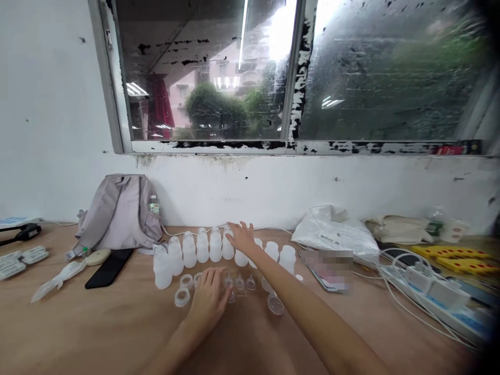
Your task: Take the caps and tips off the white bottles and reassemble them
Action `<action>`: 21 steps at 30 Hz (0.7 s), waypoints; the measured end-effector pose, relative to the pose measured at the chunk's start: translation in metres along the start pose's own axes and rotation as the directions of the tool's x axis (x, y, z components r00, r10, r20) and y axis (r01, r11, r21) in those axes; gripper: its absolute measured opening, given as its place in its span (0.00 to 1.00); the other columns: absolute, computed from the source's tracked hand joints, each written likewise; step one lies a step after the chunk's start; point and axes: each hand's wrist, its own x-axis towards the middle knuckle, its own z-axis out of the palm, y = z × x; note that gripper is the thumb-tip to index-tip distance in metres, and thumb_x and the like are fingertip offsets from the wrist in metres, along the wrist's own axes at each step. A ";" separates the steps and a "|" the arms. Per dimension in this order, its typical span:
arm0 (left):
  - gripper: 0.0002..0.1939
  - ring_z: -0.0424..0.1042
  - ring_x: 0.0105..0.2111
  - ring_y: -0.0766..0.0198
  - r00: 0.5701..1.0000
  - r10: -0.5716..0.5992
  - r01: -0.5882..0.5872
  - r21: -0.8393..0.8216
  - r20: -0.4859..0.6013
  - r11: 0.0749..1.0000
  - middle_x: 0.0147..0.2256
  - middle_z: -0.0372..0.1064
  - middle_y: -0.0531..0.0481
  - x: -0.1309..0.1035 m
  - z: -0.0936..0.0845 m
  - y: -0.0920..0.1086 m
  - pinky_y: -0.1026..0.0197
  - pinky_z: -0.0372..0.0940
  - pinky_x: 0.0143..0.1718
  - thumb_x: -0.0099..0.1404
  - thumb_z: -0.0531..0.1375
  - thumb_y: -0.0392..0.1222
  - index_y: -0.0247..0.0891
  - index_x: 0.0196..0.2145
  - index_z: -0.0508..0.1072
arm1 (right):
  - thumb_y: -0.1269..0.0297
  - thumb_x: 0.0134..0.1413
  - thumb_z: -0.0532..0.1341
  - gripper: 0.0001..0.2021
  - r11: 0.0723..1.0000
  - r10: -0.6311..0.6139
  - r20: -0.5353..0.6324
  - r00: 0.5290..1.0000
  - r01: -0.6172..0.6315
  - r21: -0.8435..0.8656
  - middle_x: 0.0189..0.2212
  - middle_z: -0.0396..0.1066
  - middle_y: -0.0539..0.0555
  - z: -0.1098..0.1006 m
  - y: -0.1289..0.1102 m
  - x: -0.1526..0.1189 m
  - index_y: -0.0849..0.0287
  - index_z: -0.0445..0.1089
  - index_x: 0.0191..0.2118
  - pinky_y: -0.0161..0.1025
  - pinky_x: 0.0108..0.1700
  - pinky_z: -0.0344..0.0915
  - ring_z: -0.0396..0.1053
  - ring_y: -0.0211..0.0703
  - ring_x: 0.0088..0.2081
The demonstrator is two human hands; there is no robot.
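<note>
A curved row of frosted white baby bottles [202, 247] stands on the brown table; those on the left have clear tops, while bottles on the right [272, 251] look bare-necked. My right hand [242, 237] reaches over the row, thumb and forefinger at the top of a baby bottle [227, 249], its other fingers spread. Nearer me, my left hand [211, 289] is open over the table, thumb apart, beside white collar rings [182, 297]. Between my arms lie several clear teats [239, 282]. Clear dome caps [275, 303] sit by my right forearm, which hides part of the row.
On the left are a grey backpack [117, 213], a black phone [109, 268] and a plastic bag strip [58, 281]. To the right lie another phone [326, 273], a white plastic bag [334, 234], and a power strip [437, 289] with cables. A wall with a window stands behind.
</note>
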 end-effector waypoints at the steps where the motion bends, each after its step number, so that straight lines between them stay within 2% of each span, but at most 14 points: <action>1: 0.17 0.63 0.43 0.57 1.000 0.002 -0.002 -0.005 -0.010 1.000 0.41 0.65 0.43 0.001 0.000 0.000 0.53 0.60 0.42 0.62 0.50 0.42 0.37 0.48 0.60 | 0.59 0.53 0.51 0.18 1.000 0.009 0.010 1.000 -0.009 0.019 0.45 0.67 0.57 0.002 0.001 0.002 0.53 0.58 0.51 0.56 0.53 0.39 0.54 0.53 0.52; 4: 0.17 0.62 0.44 0.56 0.999 -0.003 0.003 -0.006 -0.048 1.000 0.43 0.63 0.42 0.007 -0.001 -0.002 0.52 0.60 0.43 0.62 0.50 0.42 0.37 0.48 0.59 | 0.59 0.51 0.53 0.14 0.998 0.008 -0.032 0.999 -0.006 0.070 0.37 0.70 0.55 0.002 0.001 0.001 0.56 0.62 0.44 0.53 0.51 0.44 0.62 0.49 0.44; 6: 0.18 0.61 0.46 0.56 0.996 -0.020 0.020 0.007 -0.090 1.000 0.45 0.62 0.42 0.011 -0.002 -0.003 0.51 0.58 0.45 0.62 0.50 0.42 0.37 0.49 0.58 | 0.59 0.50 0.55 0.13 0.995 -0.017 -0.101 0.995 0.027 0.099 0.35 0.70 0.54 -0.008 0.000 -0.005 0.57 0.63 0.41 0.50 0.49 0.47 0.63 0.48 0.42; 10: 0.22 0.58 0.50 0.54 0.974 -0.025 0.036 0.045 -0.227 0.998 0.48 0.59 0.39 0.020 -0.010 0.001 0.48 0.56 0.48 0.62 0.51 0.44 0.36 0.52 0.54 | 0.59 0.49 0.56 0.11 0.975 -0.056 -0.262 0.964 0.110 0.195 0.32 0.70 0.54 -0.047 -0.005 -0.035 0.59 0.63 0.38 0.47 0.49 0.49 0.63 0.46 0.39; 12: 0.28 0.57 0.51 0.51 0.968 0.002 0.010 0.047 -0.252 0.999 0.50 0.57 0.37 0.023 -0.015 0.009 0.47 0.55 0.48 0.60 0.53 0.49 0.35 0.54 0.51 | 0.58 0.49 0.57 0.11 0.938 -0.060 -0.290 0.955 0.153 0.310 0.32 0.69 0.54 -0.071 -0.009 -0.058 0.59 0.63 0.37 0.44 0.46 0.53 0.63 0.45 0.39; 15: 0.34 0.60 0.49 0.50 0.988 0.032 -0.032 0.003 -0.149 0.999 0.49 0.59 0.36 0.024 -0.022 0.026 0.48 0.58 0.46 0.57 0.55 0.54 0.35 0.55 0.48 | 0.57 0.49 0.56 0.12 0.802 -0.072 -0.186 0.980 0.168 0.573 0.31 0.68 0.51 -0.098 -0.011 -0.097 0.58 0.62 0.38 0.36 0.37 0.59 0.65 0.39 0.33; 17: 0.30 0.65 0.44 0.53 1.000 0.003 -0.004 -0.063 -0.016 0.998 0.46 0.63 0.39 0.020 -0.027 0.041 0.52 0.62 0.41 0.58 0.53 0.53 0.36 0.53 0.51 | 0.55 0.51 0.54 0.14 0.742 -0.094 -0.076 0.993 0.121 0.659 0.28 0.67 0.49 -0.107 -0.009 -0.122 0.58 0.60 0.40 0.33 0.31 0.59 0.64 0.35 0.27; 19: 0.23 0.68 0.40 0.56 0.992 -0.009 0.026 -0.134 0.124 0.991 0.43 0.65 0.42 0.013 -0.032 0.057 0.56 0.63 0.37 0.60 0.51 0.50 0.38 0.51 0.55 | 0.53 0.53 0.52 0.15 0.762 -0.097 0.007 0.995 0.070 0.644 0.23 0.65 0.48 -0.109 -0.004 -0.144 0.58 0.61 0.41 0.33 0.28 0.57 0.62 0.34 0.23; 21: 0.20 0.68 0.40 0.58 0.968 0.025 0.025 -0.194 0.250 0.981 0.43 0.66 0.45 0.003 -0.038 0.070 0.59 0.63 0.36 0.60 0.51 0.47 0.40 0.49 0.56 | 0.52 0.54 0.50 0.15 0.795 -0.106 0.071 0.992 0.042 0.605 0.21 0.64 0.48 -0.105 0.003 -0.165 0.59 0.63 0.38 0.33 0.27 0.55 0.60 0.34 0.23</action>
